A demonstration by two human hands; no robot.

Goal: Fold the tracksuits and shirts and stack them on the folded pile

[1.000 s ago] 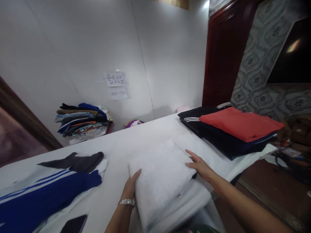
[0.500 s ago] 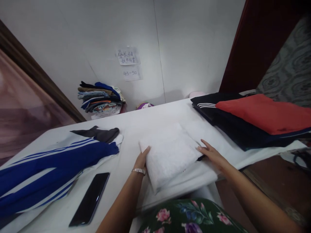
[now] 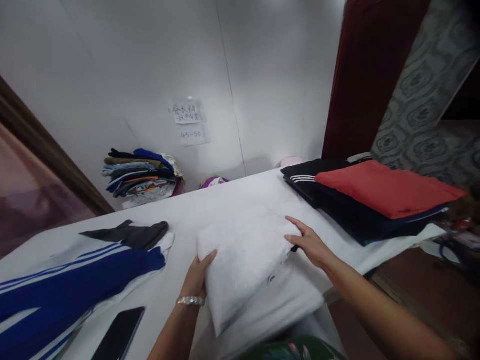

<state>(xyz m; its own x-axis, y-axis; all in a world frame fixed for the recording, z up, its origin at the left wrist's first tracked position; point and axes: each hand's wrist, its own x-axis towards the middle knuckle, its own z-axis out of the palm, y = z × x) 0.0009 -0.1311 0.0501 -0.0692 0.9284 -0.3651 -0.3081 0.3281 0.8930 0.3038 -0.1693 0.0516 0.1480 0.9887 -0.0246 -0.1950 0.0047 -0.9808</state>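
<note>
A folded white garment (image 3: 247, 260) lies in front of me on the white-covered table, its near edge a little raised and tilted. My left hand (image 3: 197, 275), with a silvery bracelet at the wrist, grips its left edge, thumb on top and fingers hidden below. My right hand (image 3: 309, 245) pinches the right edge, thumb and forefinger showing. A small dark bit peeks out beside the right fingers. Under the garment's near edge shows a small red-and-dark mark. More white cloth (image 3: 285, 300) is spread below it.
Blue trousers with white stripes (image 3: 67, 280) and a dark grey cloth (image 3: 146, 235) lie at left, near a black phone (image 3: 120, 332). At right are folded dark garments (image 3: 333, 207) with a red one (image 3: 390, 190) on top. Beyond the table stands a clothes stack (image 3: 140, 172).
My view has tilted up and turned slightly right. Both hands keep hold of the white garment, and its near edge is now lifted higher, baring the small red mark.
</note>
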